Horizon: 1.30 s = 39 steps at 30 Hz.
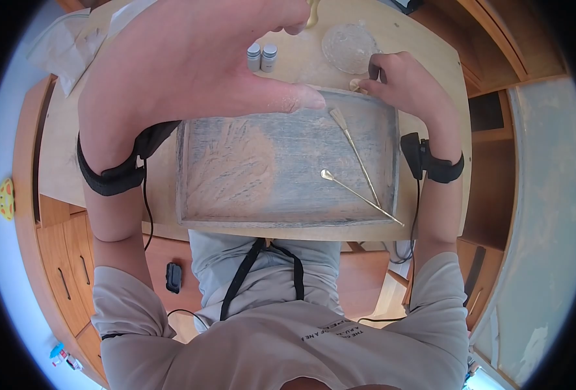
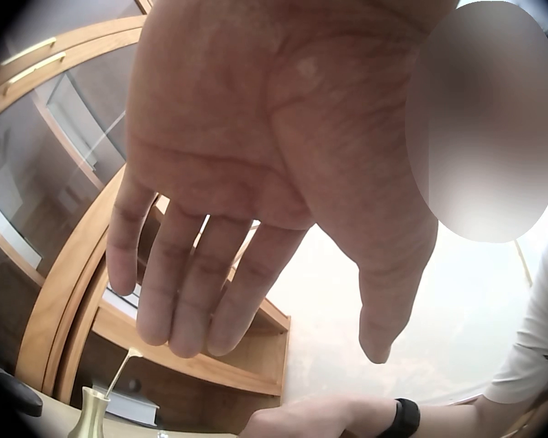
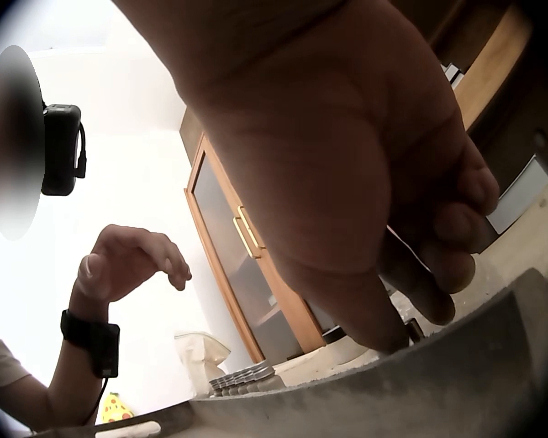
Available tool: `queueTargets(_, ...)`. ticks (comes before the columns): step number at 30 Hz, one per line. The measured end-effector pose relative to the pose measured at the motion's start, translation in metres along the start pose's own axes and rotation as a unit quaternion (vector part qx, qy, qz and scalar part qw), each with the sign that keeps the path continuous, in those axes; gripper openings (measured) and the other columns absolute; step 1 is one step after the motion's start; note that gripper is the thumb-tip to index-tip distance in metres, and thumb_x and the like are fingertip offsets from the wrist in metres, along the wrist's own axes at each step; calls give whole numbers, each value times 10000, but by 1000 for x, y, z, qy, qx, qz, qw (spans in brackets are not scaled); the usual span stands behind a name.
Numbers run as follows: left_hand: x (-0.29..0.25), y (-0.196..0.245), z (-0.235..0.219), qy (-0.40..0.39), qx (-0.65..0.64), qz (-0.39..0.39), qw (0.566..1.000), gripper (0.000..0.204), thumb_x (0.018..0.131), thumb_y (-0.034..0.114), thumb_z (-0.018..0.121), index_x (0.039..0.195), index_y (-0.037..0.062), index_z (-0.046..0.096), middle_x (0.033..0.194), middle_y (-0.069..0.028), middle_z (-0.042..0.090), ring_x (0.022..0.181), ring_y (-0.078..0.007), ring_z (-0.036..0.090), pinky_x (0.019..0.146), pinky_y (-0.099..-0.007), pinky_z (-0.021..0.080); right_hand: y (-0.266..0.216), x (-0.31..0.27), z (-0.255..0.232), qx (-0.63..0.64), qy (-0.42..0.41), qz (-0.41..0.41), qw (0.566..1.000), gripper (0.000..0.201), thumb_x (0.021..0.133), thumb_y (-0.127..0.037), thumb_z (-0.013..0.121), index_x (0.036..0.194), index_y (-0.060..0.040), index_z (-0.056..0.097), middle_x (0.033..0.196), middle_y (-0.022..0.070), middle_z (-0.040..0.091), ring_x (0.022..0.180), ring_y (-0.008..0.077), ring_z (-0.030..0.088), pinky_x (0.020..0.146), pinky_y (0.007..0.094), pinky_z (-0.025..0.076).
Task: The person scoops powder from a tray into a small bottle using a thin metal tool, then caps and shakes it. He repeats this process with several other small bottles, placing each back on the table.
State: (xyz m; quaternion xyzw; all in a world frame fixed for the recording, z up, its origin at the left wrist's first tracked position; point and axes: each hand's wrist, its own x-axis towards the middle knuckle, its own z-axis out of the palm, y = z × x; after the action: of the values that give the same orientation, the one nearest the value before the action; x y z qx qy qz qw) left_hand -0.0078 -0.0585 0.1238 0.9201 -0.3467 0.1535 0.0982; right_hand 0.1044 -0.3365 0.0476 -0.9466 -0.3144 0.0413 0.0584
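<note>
My left hand is raised above the tray's left part, close to the head camera; the left wrist view shows this hand with straight, spread fingers, holding nothing. At the tray's back right corner, my right hand pinches a small gold-coloured piece, whose shape is mostly hidden. The right wrist view has the right hand low over the rim, with curled fingers. The wooden tray carries sandy powder on its left part. A gold brush and a gold long-handled spoon lie at its right.
Two small lidded bottles stand behind the tray, left of a clear glass dish. A brass vase holds a thin tool. A plastic bag lies at the table's back left.
</note>
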Motion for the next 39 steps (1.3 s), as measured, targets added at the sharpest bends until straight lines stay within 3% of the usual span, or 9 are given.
queueTargets(5,2,-3,1,2,-15,16,1000,474,753,388,848,887,-9,626,767,-143,562,743,-343,582,628,-403,467,7,1,4,-10,-15,-49,999,236,880,-183,671,866,46,725,786,269,669,756,429,660,733,460,544)
queueTargets(17,0,-4,1,16,-12,16,1000,477,748,387,859,880,-12,633,767,-142,579,739,-346,588,631,-399,479,-1,1,-1,-19,-8,-14,1000,285,916,-184,609,840,63,731,787,277,668,754,431,662,748,476,543)
queueTargets(19,-1,-7,0,15,-6,17,1000,444,765,355,849,901,-13,642,784,-138,599,747,-336,599,643,-389,490,5,2,4,-14,-4,-23,1000,288,926,-202,643,837,61,721,705,254,625,646,394,607,660,446,505)
queueTargets(22,-3,-15,3,-6,-1,1,1000,326,811,226,797,1006,7,655,890,-128,646,824,-310,627,728,-376,510,7,3,6,-12,-4,-17,1000,292,927,-217,666,837,56,719,669,239,613,596,374,589,621,427,492)
queueTargets(24,-9,-26,12,-47,-23,-28,998,307,836,110,729,1125,52,644,1038,-121,663,962,-307,638,859,-391,517,6,2,6,-19,-2,-13,1000,289,925,-223,672,843,49,725,676,234,624,606,374,600,629,424,500)
queueTargets(30,-15,-36,41,-87,4,-148,985,311,909,135,650,1203,38,614,1103,-135,659,1056,-308,619,924,-396,506,11,1,9,-23,3,-48,999,282,913,-231,678,864,39,741,728,238,661,681,388,645,687,436,527)
queueTargets(32,-6,-39,50,-109,26,-135,984,319,909,146,652,1204,31,620,1140,-142,659,1093,-319,613,957,-404,501,5,0,3,-21,-15,-32,999,287,904,-223,665,843,50,731,779,260,674,746,415,666,735,468,538)
queueTargets(39,5,-38,78,-136,65,-144,978,322,886,120,662,1191,20,648,1204,-154,657,1143,-347,599,1005,-424,486,2,2,1,-18,-16,-7,1000,301,910,-227,660,826,55,726,752,259,665,722,416,662,723,467,540)
